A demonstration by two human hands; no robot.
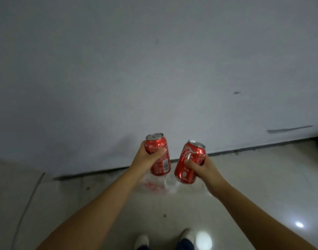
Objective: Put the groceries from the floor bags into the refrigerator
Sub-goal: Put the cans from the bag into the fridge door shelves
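Left hand (145,157): I grip one red aluminium soda can (159,156) upright | right hand (199,164): grips second red can (189,162), tilted | advice: I keep both level; fridge unseen.

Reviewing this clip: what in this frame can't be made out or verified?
- Head view: the refrigerator and floor bags are out of frame; only wall and floor show.
- Left hand covers part of the left can; its label is too blurred to read.
- Right hand hides the far side of the right can.
- The pale and red patch below the cans is too blurred to identify.
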